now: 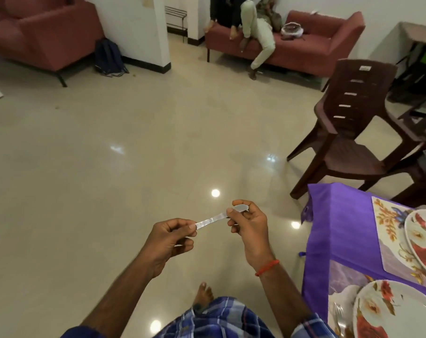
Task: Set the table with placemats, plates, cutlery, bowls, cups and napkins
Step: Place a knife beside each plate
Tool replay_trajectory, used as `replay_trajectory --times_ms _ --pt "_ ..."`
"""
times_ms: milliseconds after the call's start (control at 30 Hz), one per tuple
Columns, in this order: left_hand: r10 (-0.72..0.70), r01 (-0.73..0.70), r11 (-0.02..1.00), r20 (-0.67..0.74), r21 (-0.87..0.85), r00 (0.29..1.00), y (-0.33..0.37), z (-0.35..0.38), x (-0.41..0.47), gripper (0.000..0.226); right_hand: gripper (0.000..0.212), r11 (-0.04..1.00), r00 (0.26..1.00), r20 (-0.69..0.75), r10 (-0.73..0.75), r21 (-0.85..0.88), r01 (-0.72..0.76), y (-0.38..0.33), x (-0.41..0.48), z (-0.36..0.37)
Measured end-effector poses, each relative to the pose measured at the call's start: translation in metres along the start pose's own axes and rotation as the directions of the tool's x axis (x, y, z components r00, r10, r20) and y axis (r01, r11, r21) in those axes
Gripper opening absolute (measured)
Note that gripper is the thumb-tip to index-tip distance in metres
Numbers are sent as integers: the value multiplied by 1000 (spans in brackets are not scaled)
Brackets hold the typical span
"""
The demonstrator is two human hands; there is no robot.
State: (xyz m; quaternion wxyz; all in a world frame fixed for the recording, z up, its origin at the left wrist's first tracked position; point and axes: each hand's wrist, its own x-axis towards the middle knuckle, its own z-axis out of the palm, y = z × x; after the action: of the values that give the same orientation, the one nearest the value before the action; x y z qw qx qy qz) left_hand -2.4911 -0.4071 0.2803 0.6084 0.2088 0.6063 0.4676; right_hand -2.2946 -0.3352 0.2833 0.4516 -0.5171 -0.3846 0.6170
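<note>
**Spoon [214, 218] held between both hands, left of the desk**

The steel spoon is in the air above the tiled floor [133, 142], clear of the desk's [341, 215] left edge and touching nothing but the hands. The left hand [169, 242] pinches the handle end between thumb and curled fingers. A thin pale sliver lower in that fist may be a second piece of cutlery, but it is too hidden to tell. The right hand [249, 224] has its fingers closed round the bowl end, so both hands grip the one spoon, which runs almost level between them.

On the desk, a purple cloth hangs over the near corner. A floral placemat [387, 230] lies on it with a flowered plate [424, 240] on top, and a second flowered plate [392, 313] sits at the desk's near end. A fork [338, 311] lies just left of that plate. A brown plastic chair [348, 132] stands beyond the desk's far corner.

The step in hand looks like readying the spoon for one of the settings. To do it well, one hand should let go of the spoon so the other can carry it by the handle, keeping fingers off the bowl that goes to the mouth. It should then be laid flat on the placemat beside a plate, parallel to the plate's edge and matching the fork's line. It should be set down gently, as steel on a slippery cloth near the edge of the desk could slide off.
</note>
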Motion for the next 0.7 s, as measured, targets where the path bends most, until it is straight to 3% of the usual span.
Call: replay_trajectory --times_ms 400,700 --pt "-37 32 997 60 76 998 69 46 130 14 14 998 990 -143 -5 -60 -3 -26 109 -11" --pt "-101 62 980 202 190 974 118 79 223 14 13 999 948 -319 19 52 -3 -35 167 -19"
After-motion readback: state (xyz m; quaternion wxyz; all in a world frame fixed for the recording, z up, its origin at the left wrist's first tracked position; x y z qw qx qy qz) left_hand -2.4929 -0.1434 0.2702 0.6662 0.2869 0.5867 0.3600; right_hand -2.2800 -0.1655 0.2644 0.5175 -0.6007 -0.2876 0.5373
